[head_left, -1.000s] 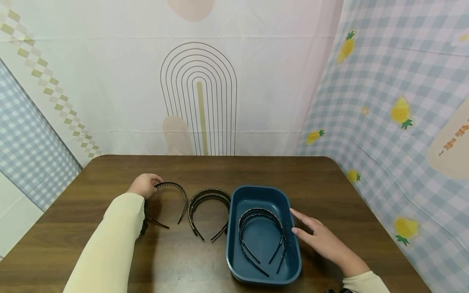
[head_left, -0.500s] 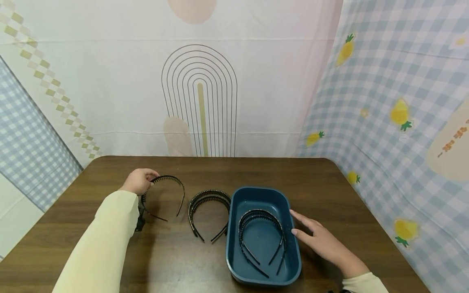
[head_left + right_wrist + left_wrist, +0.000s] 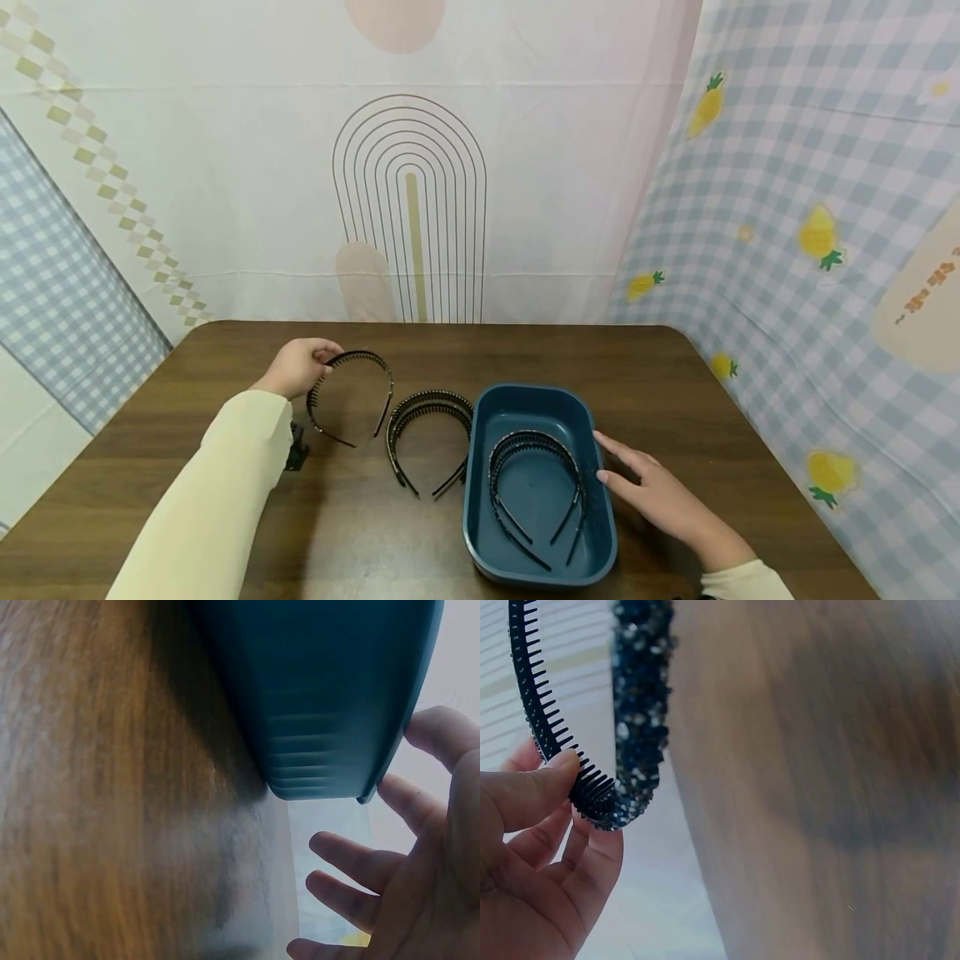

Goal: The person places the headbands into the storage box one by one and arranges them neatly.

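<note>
Left wrist shows jewelled headband [image 3: 640,712]; head adds tub [image 3: 534,407].

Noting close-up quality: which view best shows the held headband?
The left wrist view: the held headband is close enough to show comb teeth and sparkly coating, though cropped. The head view shows most of its curve, but small; the right wrist view, none.

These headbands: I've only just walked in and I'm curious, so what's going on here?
A person's left hand pinches a dark toothed headband over the brown table. The right hand, fingers extended, touches the rim of a blue bin. More headbands lie in the bin, and another group lies on the table between the held one and the bin.
</note>
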The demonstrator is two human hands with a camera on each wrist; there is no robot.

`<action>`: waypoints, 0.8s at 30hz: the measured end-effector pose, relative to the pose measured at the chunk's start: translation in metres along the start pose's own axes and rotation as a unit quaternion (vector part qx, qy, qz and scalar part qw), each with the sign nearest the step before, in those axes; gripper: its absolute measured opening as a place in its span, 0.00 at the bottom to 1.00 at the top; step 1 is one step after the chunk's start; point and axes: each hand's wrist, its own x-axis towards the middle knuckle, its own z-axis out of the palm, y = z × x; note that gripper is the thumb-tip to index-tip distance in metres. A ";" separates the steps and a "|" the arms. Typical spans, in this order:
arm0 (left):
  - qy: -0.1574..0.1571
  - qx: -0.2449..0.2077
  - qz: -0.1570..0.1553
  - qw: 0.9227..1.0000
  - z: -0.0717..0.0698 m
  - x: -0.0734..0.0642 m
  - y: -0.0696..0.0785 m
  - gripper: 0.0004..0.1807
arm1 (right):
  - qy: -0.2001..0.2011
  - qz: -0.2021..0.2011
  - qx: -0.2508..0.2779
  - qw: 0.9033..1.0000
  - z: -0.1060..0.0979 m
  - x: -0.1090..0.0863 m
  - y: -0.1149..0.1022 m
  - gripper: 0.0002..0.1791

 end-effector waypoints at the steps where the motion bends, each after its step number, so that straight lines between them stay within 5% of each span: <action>1: 0.000 -0.004 0.001 1.000 0.000 0.000 0.002 0.17 | 0.000 0.001 -0.001 1.000 0.000 0.000 0.000 0.36; 24: 0.000 -0.049 0.010 0.999 0.005 -0.001 0.041 0.18 | -0.003 0.000 0.002 1.000 0.000 0.000 0.001 0.35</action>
